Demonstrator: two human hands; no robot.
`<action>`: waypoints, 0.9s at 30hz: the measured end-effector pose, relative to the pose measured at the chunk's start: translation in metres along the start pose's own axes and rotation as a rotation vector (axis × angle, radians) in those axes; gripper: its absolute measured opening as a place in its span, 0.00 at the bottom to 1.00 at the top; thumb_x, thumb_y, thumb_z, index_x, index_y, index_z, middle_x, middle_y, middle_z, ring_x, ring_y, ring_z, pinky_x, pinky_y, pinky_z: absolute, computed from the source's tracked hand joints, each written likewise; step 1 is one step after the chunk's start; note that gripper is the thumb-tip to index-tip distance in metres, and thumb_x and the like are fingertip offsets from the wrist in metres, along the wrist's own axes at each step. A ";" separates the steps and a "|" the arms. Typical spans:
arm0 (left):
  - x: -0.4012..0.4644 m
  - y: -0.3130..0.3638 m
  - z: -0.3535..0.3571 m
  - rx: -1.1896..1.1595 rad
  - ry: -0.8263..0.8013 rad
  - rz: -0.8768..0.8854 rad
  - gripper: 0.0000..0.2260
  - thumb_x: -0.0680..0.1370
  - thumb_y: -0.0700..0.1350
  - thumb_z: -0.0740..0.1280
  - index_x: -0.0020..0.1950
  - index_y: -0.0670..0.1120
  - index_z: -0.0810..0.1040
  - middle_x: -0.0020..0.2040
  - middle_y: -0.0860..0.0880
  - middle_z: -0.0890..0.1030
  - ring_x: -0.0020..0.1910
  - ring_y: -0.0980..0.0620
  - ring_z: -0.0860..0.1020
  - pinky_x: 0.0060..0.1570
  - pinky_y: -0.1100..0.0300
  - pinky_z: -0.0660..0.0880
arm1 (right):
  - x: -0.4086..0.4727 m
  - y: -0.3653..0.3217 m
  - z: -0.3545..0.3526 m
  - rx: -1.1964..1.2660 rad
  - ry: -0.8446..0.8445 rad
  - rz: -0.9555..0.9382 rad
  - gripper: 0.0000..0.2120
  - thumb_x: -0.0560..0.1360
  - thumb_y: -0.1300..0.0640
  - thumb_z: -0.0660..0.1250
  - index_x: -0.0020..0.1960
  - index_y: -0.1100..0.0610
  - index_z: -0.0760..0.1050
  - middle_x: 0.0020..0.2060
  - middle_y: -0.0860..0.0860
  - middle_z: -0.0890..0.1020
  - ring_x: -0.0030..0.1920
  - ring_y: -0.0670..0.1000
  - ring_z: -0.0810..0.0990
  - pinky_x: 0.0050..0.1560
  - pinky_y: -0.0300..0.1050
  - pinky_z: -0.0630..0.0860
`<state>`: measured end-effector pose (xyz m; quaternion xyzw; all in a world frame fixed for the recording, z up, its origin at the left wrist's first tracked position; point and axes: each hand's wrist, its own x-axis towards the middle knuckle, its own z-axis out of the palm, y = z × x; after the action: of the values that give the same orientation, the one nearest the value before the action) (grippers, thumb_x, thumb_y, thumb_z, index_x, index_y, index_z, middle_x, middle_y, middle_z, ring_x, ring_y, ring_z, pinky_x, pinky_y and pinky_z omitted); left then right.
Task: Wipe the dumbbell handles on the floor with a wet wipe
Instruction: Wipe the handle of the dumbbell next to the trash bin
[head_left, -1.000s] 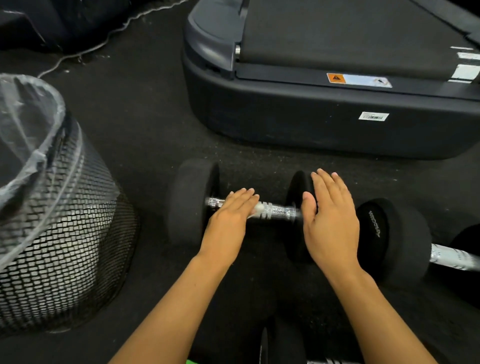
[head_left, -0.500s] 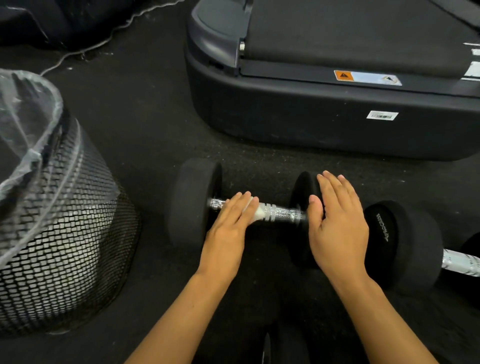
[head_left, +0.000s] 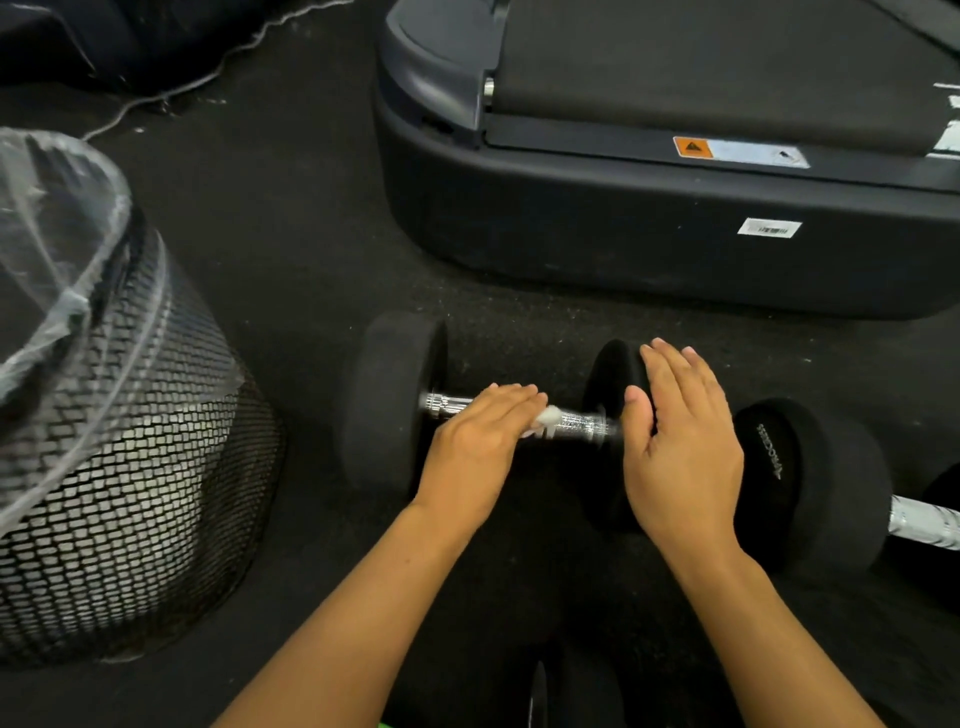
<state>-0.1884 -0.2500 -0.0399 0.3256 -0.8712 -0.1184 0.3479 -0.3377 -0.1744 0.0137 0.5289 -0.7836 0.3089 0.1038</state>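
Left hand (head_left: 480, 441) flat, fingers straight, pressing wet wipe (head_left: 546, 419) onto dumbbell handle (head_left: 576, 423) mid-frame, right hand (head_left: 680, 447) spread on its right weight (head_left: 613, 374), mesh bin (head_left: 104, 441) far left

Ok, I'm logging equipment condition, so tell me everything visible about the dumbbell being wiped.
The black dumbbell with the shiny ridged metal handle lies on its side on the dark floor, before the treadmill base. Its two round matte black heads look rubbery. The left hand presses a white wipe on the handle; the right hand rests flat on the right head. The handle is motion-blurred.
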 end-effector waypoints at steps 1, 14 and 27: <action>-0.002 0.003 0.000 0.001 0.007 -0.022 0.22 0.67 0.28 0.72 0.60 0.40 0.78 0.59 0.44 0.80 0.60 0.49 0.76 0.66 0.55 0.66 | 0.001 0.000 -0.001 0.002 0.002 0.002 0.24 0.78 0.50 0.49 0.67 0.61 0.70 0.66 0.55 0.73 0.70 0.54 0.65 0.69 0.47 0.59; -0.009 0.009 -0.002 0.026 0.004 -0.158 0.20 0.69 0.29 0.71 0.59 0.41 0.78 0.58 0.44 0.80 0.59 0.48 0.77 0.68 0.52 0.64 | -0.002 -0.001 -0.001 0.007 0.009 0.001 0.24 0.78 0.50 0.50 0.67 0.61 0.70 0.65 0.55 0.73 0.70 0.54 0.65 0.69 0.47 0.59; 0.021 0.003 -0.013 -0.027 -0.189 -0.035 0.18 0.70 0.31 0.70 0.58 0.43 0.79 0.55 0.45 0.82 0.55 0.47 0.79 0.60 0.48 0.73 | -0.002 -0.001 0.000 -0.005 0.009 0.004 0.23 0.78 0.50 0.50 0.66 0.61 0.70 0.65 0.55 0.74 0.69 0.55 0.65 0.69 0.48 0.60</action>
<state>-0.1930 -0.2613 -0.0181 0.3233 -0.8927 -0.1662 0.2664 -0.3360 -0.1732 0.0137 0.5257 -0.7850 0.3095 0.1080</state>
